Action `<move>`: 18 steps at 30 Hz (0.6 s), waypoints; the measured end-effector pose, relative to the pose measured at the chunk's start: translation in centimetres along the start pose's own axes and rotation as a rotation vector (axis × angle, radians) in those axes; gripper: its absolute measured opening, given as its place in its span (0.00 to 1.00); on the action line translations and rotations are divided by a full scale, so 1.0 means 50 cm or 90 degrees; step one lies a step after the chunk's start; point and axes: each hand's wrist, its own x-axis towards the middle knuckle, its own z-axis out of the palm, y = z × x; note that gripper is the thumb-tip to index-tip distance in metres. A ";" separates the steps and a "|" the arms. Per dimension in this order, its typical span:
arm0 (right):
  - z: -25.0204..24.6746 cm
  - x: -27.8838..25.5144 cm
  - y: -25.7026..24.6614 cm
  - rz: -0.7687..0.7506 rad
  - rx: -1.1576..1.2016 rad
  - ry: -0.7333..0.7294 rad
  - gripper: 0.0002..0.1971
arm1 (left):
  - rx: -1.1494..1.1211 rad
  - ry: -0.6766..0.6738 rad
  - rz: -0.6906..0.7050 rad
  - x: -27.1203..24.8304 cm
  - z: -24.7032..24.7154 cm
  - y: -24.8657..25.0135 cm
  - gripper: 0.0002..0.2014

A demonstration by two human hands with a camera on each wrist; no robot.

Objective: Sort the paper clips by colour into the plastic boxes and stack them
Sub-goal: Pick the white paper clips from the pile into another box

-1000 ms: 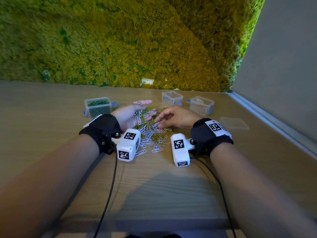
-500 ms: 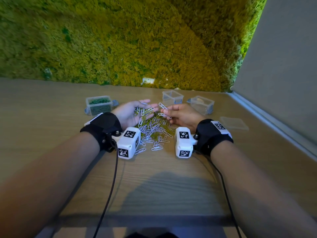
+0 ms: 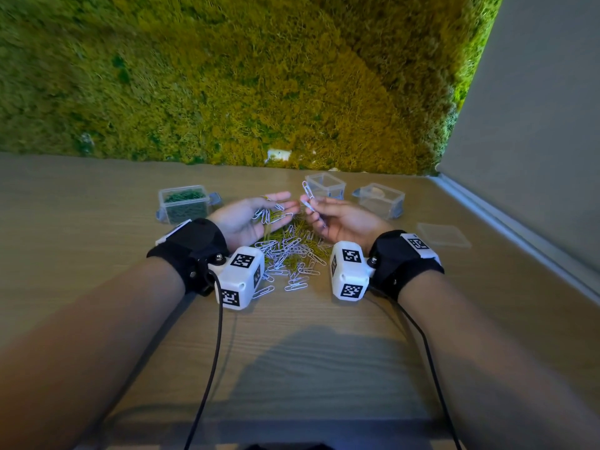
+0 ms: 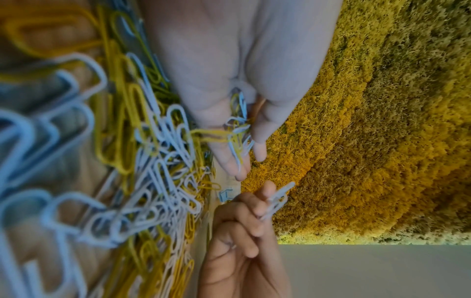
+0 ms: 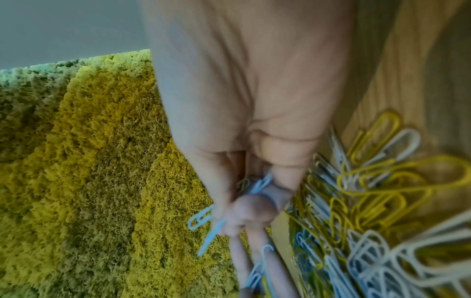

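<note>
1. Head view: the sorting is partway done. The left box (image 3: 183, 203) at the far left of the bench (image 3: 81, 241) already holds green clips, while the middle box (image 3: 325, 185) and the right box (image 3: 379, 200) look nearly empty. A mixed pile of white and yellow clips (image 3: 289, 254) lies on the bench between the wrists. The left hand (image 3: 251, 219) is palm up, fingers spread flat, cradling a few loose clips. The right hand (image 3: 337, 219) pinches white clips (image 3: 308, 193) between thumb and fingertips; the topmost one stands nearly upright, long axis pointing up and slightly away. I judge that the next move is to carry these white clips to an open box just beyond and release them without catching yellow ones.

2. Left wrist view: the left hand's straight fingers (image 4: 229, 159) carry white and yellow clips tangled together, so they need separating. The right hand, fingers curled, is opposite and close.

3. Right wrist view: thumb and fingers are clamped on several white clips (image 5: 203, 223), their long axes running along the fingers, away from the palm.
</note>
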 end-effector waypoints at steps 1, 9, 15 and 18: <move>0.003 0.000 -0.003 0.003 0.043 -0.011 0.08 | -0.014 0.001 -0.004 -0.001 0.000 0.000 0.16; 0.008 -0.014 -0.012 0.014 0.182 -0.004 0.12 | -0.052 -0.010 -0.008 -0.001 0.001 0.001 0.21; 0.018 0.002 0.006 0.069 -0.076 -0.020 0.08 | -0.020 -0.022 -0.006 0.000 0.008 -0.008 0.27; 0.028 -0.002 0.018 0.037 -0.218 0.021 0.05 | 0.001 -0.019 -0.003 -0.002 0.010 -0.005 0.26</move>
